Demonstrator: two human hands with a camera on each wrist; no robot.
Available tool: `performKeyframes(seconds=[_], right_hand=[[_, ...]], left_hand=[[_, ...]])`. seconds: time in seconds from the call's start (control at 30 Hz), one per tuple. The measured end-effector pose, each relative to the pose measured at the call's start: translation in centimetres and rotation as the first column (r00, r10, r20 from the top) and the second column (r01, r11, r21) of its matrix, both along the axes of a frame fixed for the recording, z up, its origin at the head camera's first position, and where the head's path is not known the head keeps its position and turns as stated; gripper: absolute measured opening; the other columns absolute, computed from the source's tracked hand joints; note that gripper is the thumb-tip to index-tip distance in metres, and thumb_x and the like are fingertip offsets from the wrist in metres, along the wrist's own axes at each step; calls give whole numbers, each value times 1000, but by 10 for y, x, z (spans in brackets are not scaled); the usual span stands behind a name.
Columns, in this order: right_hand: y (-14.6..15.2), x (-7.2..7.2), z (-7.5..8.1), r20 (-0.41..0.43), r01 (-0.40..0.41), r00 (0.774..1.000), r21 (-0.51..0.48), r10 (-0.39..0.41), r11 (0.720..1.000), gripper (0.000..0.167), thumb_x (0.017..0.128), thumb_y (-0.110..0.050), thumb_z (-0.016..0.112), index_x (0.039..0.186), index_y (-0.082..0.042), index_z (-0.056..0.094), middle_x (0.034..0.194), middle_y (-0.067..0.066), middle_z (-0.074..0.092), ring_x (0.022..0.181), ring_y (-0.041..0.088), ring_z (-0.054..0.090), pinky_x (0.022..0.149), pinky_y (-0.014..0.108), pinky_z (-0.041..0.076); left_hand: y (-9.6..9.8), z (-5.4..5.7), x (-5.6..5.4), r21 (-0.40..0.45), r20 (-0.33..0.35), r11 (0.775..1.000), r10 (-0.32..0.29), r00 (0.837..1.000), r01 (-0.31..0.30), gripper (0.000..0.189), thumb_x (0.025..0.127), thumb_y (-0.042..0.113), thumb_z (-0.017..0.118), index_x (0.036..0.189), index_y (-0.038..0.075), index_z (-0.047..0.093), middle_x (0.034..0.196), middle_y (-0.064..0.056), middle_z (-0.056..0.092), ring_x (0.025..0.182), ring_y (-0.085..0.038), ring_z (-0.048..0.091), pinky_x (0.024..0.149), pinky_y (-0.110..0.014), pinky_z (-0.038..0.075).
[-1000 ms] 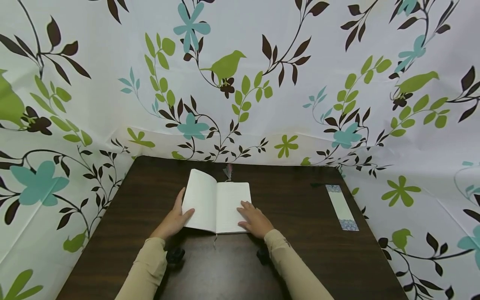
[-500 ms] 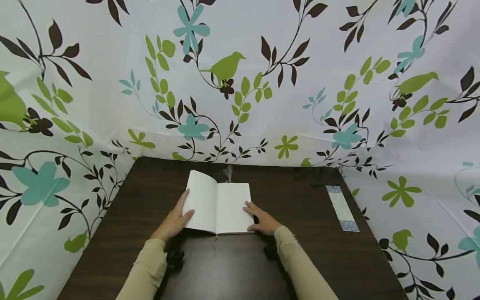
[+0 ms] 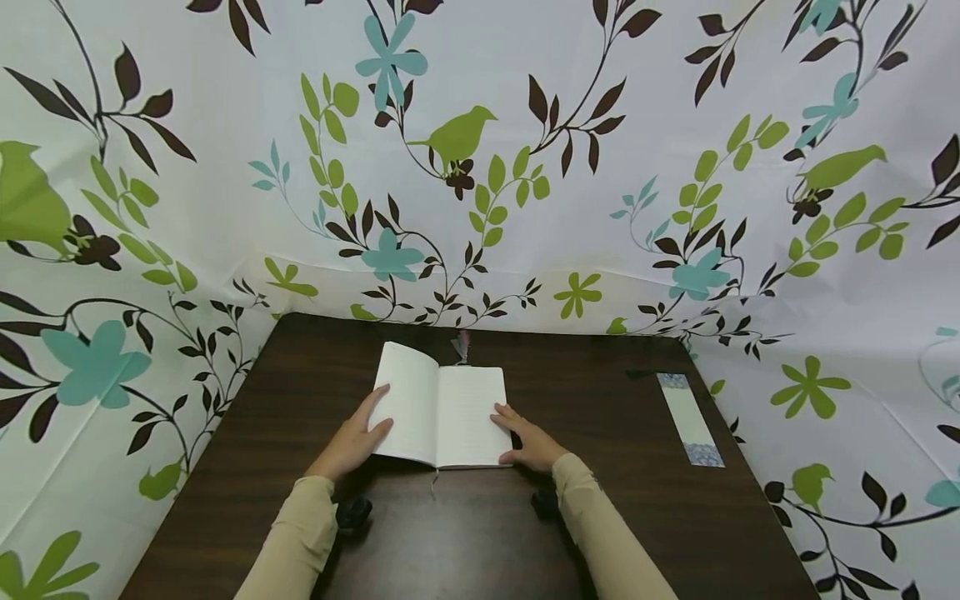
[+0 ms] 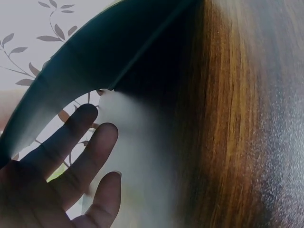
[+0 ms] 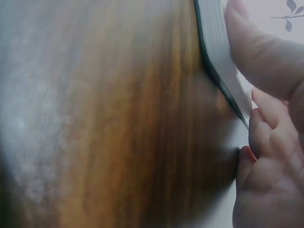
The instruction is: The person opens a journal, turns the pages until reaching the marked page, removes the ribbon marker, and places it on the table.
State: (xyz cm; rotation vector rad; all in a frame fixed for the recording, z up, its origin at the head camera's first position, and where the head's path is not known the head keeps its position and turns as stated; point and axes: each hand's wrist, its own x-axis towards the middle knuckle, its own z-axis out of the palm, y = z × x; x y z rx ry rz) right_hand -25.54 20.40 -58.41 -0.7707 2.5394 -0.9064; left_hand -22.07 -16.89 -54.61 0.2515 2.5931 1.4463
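My hands are apart, one at either side of an open notebook [image 3: 471,415], which lies left of centre on the table [image 3: 592,517]. My left hand [image 3: 350,442] grips its left side: the thumb lies on the page and fingers reach in under the dark cover [image 4: 109,45], which arches up off the table. I judge this grip is what props that side up and open. My right hand [image 3: 534,442] rests along the right edge, thumb and fingers spread, with the thumb towards the near corner; that light touch seems meant to steady the lower, flatter side. I can't tell whether any fingertip there goes beneath the cover.

I see no container as such; the cover simply carries its block of pale pages, and I can make out no writing on them. A thin ribbon [image 3: 434,481] hangs out at the near end of the spine, and a tassel [image 3: 462,344] lies just beyond the far edge. Well apart, on the right of the table, a pale strip with blue patterned ends [image 3: 690,419] lies flat, probably set aside.
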Motion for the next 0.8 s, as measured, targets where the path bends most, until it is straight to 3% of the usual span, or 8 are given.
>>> performKeyframes(seconds=[0.43,0.8], right_hand=[[1,-2,-9,-3,7,1000,-25,-7,1000,82,88,-17,79,157,-9,37,169,5,19,155,29,13,119,55,23],[0,-2,-6,-8,17,1000,-10,-17,1000,81,87,-16,80,156,-9,40,169,6,21,155,29,15,119,55,23]], left_hand=[[-1,-2,2,-11,-1,1000,1,1000,-1,66,107,27,55,162,15,21,166,-21,21,148,-46,25,115,-65,23],[-3,-3,2,-25,-27,1000,-11,1000,10,67,107,31,54,162,14,22,165,-21,23,147,-46,29,113,-66,26]])
